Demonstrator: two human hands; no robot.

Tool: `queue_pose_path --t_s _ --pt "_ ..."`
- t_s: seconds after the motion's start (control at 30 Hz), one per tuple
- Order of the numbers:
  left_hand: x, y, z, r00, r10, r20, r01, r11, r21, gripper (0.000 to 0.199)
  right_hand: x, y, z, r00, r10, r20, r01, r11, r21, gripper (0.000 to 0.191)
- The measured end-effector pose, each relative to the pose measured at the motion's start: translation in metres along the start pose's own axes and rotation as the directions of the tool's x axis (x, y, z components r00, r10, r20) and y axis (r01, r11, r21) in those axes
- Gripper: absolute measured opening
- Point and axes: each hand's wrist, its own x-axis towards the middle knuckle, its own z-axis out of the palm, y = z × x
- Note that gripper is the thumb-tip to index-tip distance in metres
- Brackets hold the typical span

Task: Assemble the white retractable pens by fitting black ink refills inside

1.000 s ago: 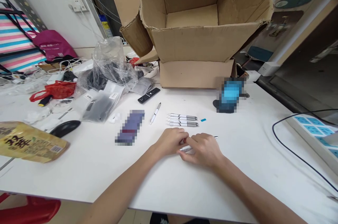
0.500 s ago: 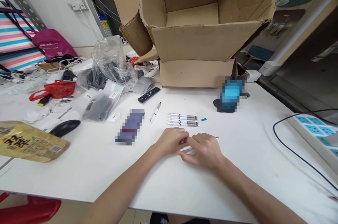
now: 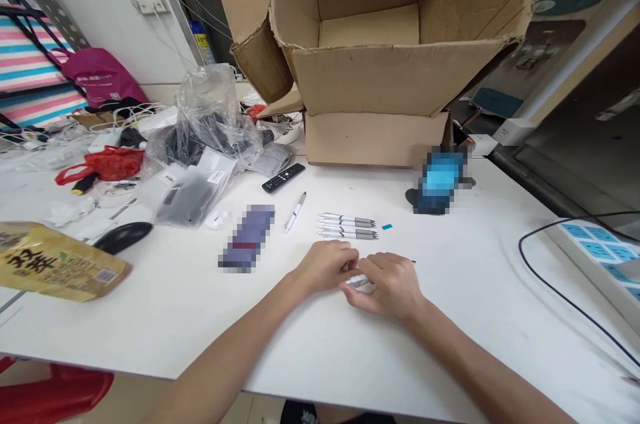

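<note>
My left hand (image 3: 324, 267) and my right hand (image 3: 387, 286) meet on the white table (image 3: 280, 337), both fingers closed on a white retractable pen (image 3: 360, 282). The pen's middle shows between them, and its metal tip pokes out past my right hand. Just beyond my hands lie several white pens with grey grips (image 3: 347, 226), side by side. A single white pen (image 3: 295, 213) lies further left, and a small blue scrap (image 3: 387, 227) sits to the right of the row.
A large open cardboard box (image 3: 370, 64) stands at the table's back. A TV remote (image 3: 283, 178), plastic bags (image 3: 205, 137), a black mouse (image 3: 123, 237), a yellow snack packet (image 3: 55, 263) and two pixelated objects lie around. A power strip (image 3: 595, 254) and black cable sit at right.
My hands stay together on the pen with little visible movement. The pen's exposed middle looks slightly shifted, and the whole view has drifted a little.
</note>
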Motion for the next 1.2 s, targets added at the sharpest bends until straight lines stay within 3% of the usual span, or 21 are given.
queue_pose_path --t_s 0.4,0.73,1.2 --pt "-0.0002 0.0002 0.0014 1.0 -0.007 -0.017 0.007 1.0 -0.001 0.019 -0.0009 0.0009 0.0 0.997 0.011 0.076 -0.015 0.999 0.05 0.027" --pt "-0.0006 0.0015 0.0015 1.0 -0.018 -0.013 0.018 1.0 0.009 0.011 -0.0029 0.0005 -0.0018 0.988 -0.139 0.059 0.137 0.99 0.043 0.038" --pt "-0.001 -0.0008 0.0043 1.0 -0.008 -0.026 0.008 1.0 0.001 0.011 -0.0031 0.002 0.0004 0.986 -0.158 0.056 0.154 0.985 0.075 0.037"
